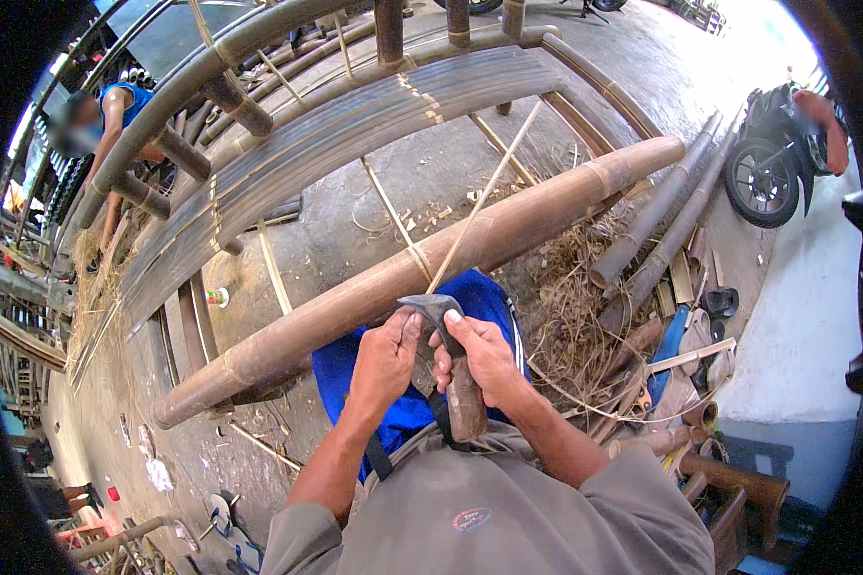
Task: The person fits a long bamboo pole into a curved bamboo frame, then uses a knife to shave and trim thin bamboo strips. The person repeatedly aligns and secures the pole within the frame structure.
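In front of my belly my right hand (484, 355) is closed round a curved-blade knife (465, 401) with a thick brown wooden handle. Its dark hooked blade points left, and my thumb lies along it. My left hand (386, 356) is closed too, with thumb and fingers pinched together just under the blade's tip; what they hold, if anything, is hidden. A thin pale strip (482, 206) of bamboo or rattan slants up and away from beside the blade. Just beyond my hands a thick bamboo pole (345, 299) runs across, the front rail of a bamboo bench.
Dark slats (331, 115) make up the bench seat. Fibre shavings (580, 278) and bamboo poles (657, 220) lie on the floor at right, near a parked motorcycle (767, 168). Another person (115, 115) in blue bends at the far left. A wooden stool (729, 517) stands at lower right.
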The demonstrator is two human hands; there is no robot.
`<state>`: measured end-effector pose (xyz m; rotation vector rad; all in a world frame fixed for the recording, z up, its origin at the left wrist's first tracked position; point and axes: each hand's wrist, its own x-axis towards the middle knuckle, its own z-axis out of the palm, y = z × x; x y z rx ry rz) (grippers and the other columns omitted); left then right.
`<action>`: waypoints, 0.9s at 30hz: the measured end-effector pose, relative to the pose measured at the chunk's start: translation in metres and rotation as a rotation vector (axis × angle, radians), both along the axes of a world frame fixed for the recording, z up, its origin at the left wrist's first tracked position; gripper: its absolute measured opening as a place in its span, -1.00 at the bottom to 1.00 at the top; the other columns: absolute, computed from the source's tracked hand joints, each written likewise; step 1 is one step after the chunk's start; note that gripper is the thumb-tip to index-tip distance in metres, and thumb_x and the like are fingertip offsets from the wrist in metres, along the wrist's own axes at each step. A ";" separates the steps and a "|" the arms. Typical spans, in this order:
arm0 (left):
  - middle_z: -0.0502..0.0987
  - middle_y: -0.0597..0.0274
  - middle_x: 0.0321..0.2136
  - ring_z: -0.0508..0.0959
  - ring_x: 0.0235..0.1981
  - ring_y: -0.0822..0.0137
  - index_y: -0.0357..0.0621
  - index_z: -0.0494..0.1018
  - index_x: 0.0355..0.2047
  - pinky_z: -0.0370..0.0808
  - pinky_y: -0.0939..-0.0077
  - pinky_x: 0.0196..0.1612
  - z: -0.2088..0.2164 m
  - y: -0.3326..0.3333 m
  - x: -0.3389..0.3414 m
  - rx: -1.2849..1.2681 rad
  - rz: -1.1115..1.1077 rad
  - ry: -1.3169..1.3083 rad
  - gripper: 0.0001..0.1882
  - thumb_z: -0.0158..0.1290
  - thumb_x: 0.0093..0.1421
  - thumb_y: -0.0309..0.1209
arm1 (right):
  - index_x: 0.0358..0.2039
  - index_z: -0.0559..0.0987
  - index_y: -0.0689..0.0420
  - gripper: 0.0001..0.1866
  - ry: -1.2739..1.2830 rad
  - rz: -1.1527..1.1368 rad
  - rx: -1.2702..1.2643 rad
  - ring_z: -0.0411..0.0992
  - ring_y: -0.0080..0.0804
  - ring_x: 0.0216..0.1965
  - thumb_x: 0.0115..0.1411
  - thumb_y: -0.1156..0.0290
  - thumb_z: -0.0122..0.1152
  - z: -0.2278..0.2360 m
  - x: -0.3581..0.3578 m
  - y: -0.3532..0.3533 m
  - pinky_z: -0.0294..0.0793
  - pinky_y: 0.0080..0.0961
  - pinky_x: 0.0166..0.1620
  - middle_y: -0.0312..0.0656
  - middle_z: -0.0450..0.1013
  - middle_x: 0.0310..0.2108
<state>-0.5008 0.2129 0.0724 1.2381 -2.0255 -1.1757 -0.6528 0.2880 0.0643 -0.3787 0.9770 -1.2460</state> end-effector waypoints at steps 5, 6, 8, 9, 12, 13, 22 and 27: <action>0.59 -0.17 -0.40 0.63 -0.39 0.09 -0.21 0.53 0.04 0.52 0.26 -0.27 0.002 0.007 0.005 0.004 0.004 0.020 -0.64 -0.07 0.47 -0.20 | -0.31 0.52 0.22 -0.55 -0.002 -0.028 0.053 0.45 -0.39 -0.67 0.45 0.04 0.02 0.003 -0.009 -0.014 0.50 -0.40 -0.58 -0.25 0.43 -0.64; 0.58 -0.12 -0.43 0.59 -0.43 0.17 -0.20 0.53 0.04 0.51 0.28 -0.27 0.004 0.010 0.006 0.031 -0.007 -0.007 -0.61 -0.09 0.48 -0.16 | -0.33 0.52 0.21 -0.56 -0.017 -0.120 0.040 0.43 -0.40 -0.71 0.47 0.07 -0.02 0.005 -0.012 -0.017 0.51 -0.41 -0.59 -0.24 0.44 -0.65; 0.56 -0.07 -0.46 0.54 -0.46 0.25 -0.19 0.52 0.05 0.49 0.30 -0.27 0.009 0.013 0.008 0.067 -0.009 -0.051 -0.58 -0.11 0.49 -0.13 | -0.34 0.53 0.20 -0.56 -0.030 -0.192 0.018 0.43 -0.40 -0.69 0.47 0.07 -0.03 0.009 -0.019 -0.020 0.52 -0.41 -0.58 -0.25 0.44 -0.65; 0.55 -0.06 -0.47 0.54 -0.46 0.25 -0.18 0.52 0.05 0.49 0.30 -0.27 0.010 0.013 0.009 0.082 0.000 -0.073 -0.59 -0.11 0.49 -0.13 | -0.33 0.53 0.20 -0.56 -0.039 -0.222 -0.005 0.44 -0.40 -0.69 0.47 0.07 -0.03 0.011 -0.020 -0.019 0.52 -0.41 -0.58 -0.25 0.44 -0.65; 0.54 -0.07 -0.47 0.54 -0.47 0.23 -0.19 0.52 0.03 0.49 0.28 -0.29 0.007 0.012 0.009 -0.003 0.033 -0.031 -0.61 -0.11 0.49 -0.16 | -0.31 0.51 0.23 -0.56 -0.029 -0.013 0.176 0.43 -0.36 -0.68 0.46 0.06 -0.01 0.011 -0.016 -0.010 0.53 -0.33 -0.59 -0.24 0.40 -0.66; 0.54 -0.08 -0.47 0.54 -0.48 0.22 -0.20 0.53 0.01 0.48 0.28 -0.30 0.004 0.010 0.008 -0.065 0.042 0.017 -0.62 -0.12 0.49 -0.17 | -0.32 0.51 0.22 -0.56 -0.056 0.014 0.106 0.43 -0.36 -0.68 0.45 0.05 0.01 0.009 -0.012 -0.006 0.52 -0.34 -0.58 -0.25 0.40 -0.66; 0.55 -0.31 -0.37 0.60 -0.31 -0.27 -0.31 0.50 -0.07 0.50 0.11 -0.27 0.000 0.007 0.003 0.005 0.033 -0.009 -0.72 -0.07 0.45 -0.33 | -0.32 0.52 0.17 -0.57 -0.112 0.082 0.119 0.45 -0.39 -0.68 0.45 0.03 0.02 0.005 0.002 -0.005 0.52 -0.40 -0.59 -0.27 0.43 -0.64; 0.54 -0.28 -0.43 0.62 -0.44 -0.05 -0.26 0.50 0.05 0.49 0.18 -0.31 0.007 0.007 0.003 -0.035 0.069 0.083 -0.66 -0.07 0.47 -0.28 | -0.35 0.52 0.18 -0.56 -0.048 -0.011 0.032 0.43 -0.36 -0.71 0.45 0.04 0.02 0.005 0.001 -0.013 0.51 -0.38 -0.60 -0.23 0.45 -0.65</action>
